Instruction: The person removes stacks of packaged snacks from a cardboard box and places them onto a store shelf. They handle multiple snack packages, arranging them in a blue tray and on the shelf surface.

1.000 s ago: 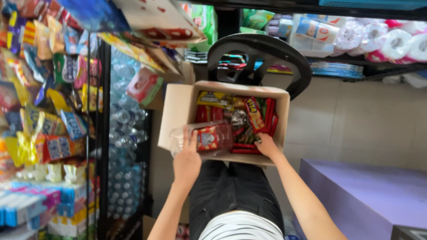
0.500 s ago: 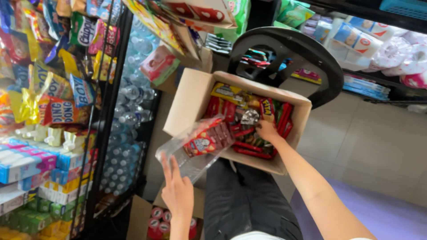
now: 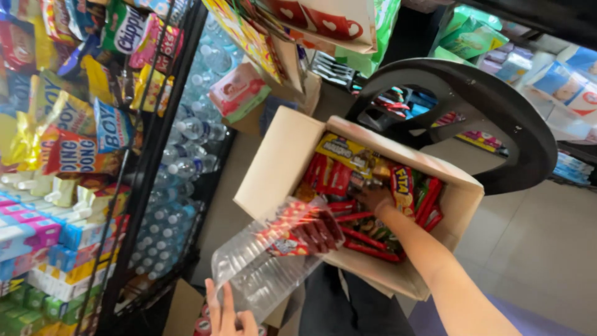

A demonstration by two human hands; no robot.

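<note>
My left hand at the bottom edge grips a clear plastic tray that holds several red snack sticks at its far end. The tray hangs over the near left corner of an open cardboard box. My right hand reaches into that box, its fingers down among red and yellow snack packets; whether it has closed on one I cannot tell. The box rests against a black curved cart handle.
A black wire rack on the left carries hanging snack bags, small boxes and bottled water behind it. More cartons and green packs sit above. A beige tiled floor lies to the right, with stocked shelves at the far right.
My left hand has drawn the clear tray out of the box, down and toward me. My right hand has slid deeper into the box. The view has swung left toward the rack.
</note>
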